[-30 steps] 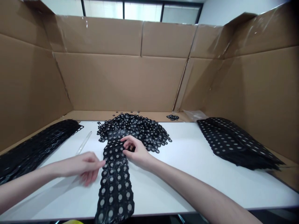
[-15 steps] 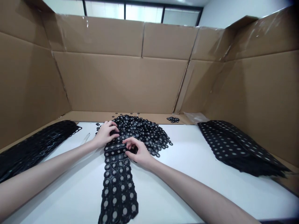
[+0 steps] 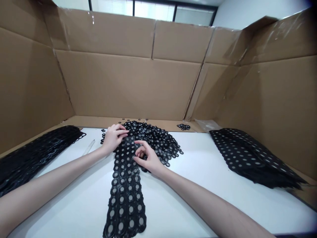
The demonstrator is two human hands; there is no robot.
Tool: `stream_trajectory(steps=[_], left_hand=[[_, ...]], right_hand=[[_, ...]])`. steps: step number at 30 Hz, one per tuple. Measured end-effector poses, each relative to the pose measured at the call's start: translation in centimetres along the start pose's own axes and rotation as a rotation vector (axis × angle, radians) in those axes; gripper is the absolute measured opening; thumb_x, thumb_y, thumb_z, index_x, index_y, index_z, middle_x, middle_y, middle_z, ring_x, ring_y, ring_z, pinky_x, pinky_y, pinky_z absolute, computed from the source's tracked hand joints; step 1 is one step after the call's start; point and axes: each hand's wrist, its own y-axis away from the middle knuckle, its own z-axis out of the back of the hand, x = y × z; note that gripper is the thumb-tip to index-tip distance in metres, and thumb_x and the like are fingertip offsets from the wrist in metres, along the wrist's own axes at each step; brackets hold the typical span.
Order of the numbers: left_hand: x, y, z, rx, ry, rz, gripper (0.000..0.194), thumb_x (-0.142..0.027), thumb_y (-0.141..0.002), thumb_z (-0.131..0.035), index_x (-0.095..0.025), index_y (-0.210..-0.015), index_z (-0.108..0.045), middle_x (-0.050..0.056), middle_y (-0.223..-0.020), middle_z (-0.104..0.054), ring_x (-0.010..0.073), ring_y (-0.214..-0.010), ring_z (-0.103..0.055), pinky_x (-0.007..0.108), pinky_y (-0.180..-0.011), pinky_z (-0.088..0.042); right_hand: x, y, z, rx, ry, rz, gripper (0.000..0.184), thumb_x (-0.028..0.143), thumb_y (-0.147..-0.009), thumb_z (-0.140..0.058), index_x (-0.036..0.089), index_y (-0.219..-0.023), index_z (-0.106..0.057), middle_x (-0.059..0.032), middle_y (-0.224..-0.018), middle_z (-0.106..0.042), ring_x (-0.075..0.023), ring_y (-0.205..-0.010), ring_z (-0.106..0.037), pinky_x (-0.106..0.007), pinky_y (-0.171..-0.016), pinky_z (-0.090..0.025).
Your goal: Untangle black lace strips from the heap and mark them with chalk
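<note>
A long black rubber sheet (image 3: 125, 198) with rows of pale round discs lies lengthwise before me. At its far left edge is my left hand (image 3: 114, 137), with thumb and fingers closed on the sheet's far part. My right hand (image 3: 148, 159) hovers at the sheet's right side, its index finger stretched out and thumb apart from it, the other fingers curled; nothing shows between them. Beyond the sheet, and partly behind my right hand, spreads a heap of small black rings (image 3: 160, 142), many with pale centres.
A stack of black perforated sheets (image 3: 37, 153) lies on the left and another pile of dotted black sheets (image 3: 250, 155) on the right. A pen-like stick (image 3: 89, 147) lies near my left forearm. Cardboard walls (image 3: 123, 86) enclose the white table (image 3: 193, 185). A small ring cluster (image 3: 183, 127) sits behind.
The raised fold across the sheet has flattened, and its far part now lies stretched away from me. My left hand's fingers have drawn together; my right hand has shifted slightly right.
</note>
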Motion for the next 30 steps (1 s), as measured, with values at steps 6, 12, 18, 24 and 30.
stream_trajectory(steps=[6, 12, 18, 24, 30], left_hand=[[-1.8, -1.1, 0.6, 0.051, 0.357, 0.130, 0.019, -0.034, -0.081, -0.057, -0.018, -0.086, -0.066, 0.005, -0.090, -0.067, 0.0210, -0.088, -0.057, 0.035, -0.084, -0.042], [-3.7, -0.4, -0.3, 0.146, 0.698, 0.150, 0.021, -0.035, -0.082, -0.057, -0.017, -0.090, -0.061, 0.003, -0.083, -0.062, 0.0165, -0.079, -0.056, 0.028, -0.077, -0.043], [-4.2, 2.3, -1.5, 0.200, 0.627, 0.139, 0.027, -0.040, -0.082, -0.058, -0.017, -0.095, -0.063, 0.007, -0.097, -0.064, 0.0217, -0.094, -0.057, 0.033, -0.086, -0.043], [-4.3, 2.9, -2.1, 0.274, 0.471, 0.041, 0.029, -0.041, -0.080, -0.061, -0.017, -0.097, -0.064, 0.006, -0.093, -0.064, 0.0207, -0.087, -0.058, 0.031, -0.079, -0.044], [-4.3, 3.0, -2.6, 0.225, 0.404, 0.016, 0.026, -0.040, -0.083, -0.058, -0.017, -0.095, -0.062, 0.006, -0.093, -0.063, 0.0203, -0.086, -0.058, 0.030, -0.077, -0.044]], right_hand=[[0.4, -0.2, -0.1, -0.135, -0.215, -0.097, 0.065, 0.033, -0.071, -0.066, 0.026, -0.127, -0.033, 0.0049, -0.075, -0.051, -0.0115, -0.067, -0.050, -0.027, -0.068, -0.042], [0.4, -0.3, 0.0, -0.238, -0.194, -0.102, 0.043, 0.045, -0.072, -0.066, 0.023, -0.106, -0.048, 0.0034, -0.075, -0.045, -0.0115, -0.067, -0.046, -0.025, -0.064, -0.040], [1.0, 0.1, 1.4, -0.218, 0.149, -0.010, 0.027, 0.047, -0.084, -0.053, 0.021, -0.087, -0.058, 0.0028, -0.064, -0.045, -0.0118, -0.058, -0.041, -0.026, -0.056, -0.033], [1.5, 0.2, 2.4, -0.154, 0.381, 0.044, 0.028, 0.045, -0.089, -0.047, 0.021, -0.082, -0.059, 0.0018, -0.062, -0.051, -0.0123, -0.057, -0.043, -0.026, -0.056, -0.033], [1.0, 0.2, 2.5, -0.164, 0.473, 0.053, 0.033, 0.044, -0.091, -0.042, 0.020, -0.075, -0.059, 0.0009, -0.060, -0.050, -0.0131, -0.056, -0.043, -0.027, -0.058, -0.034]])
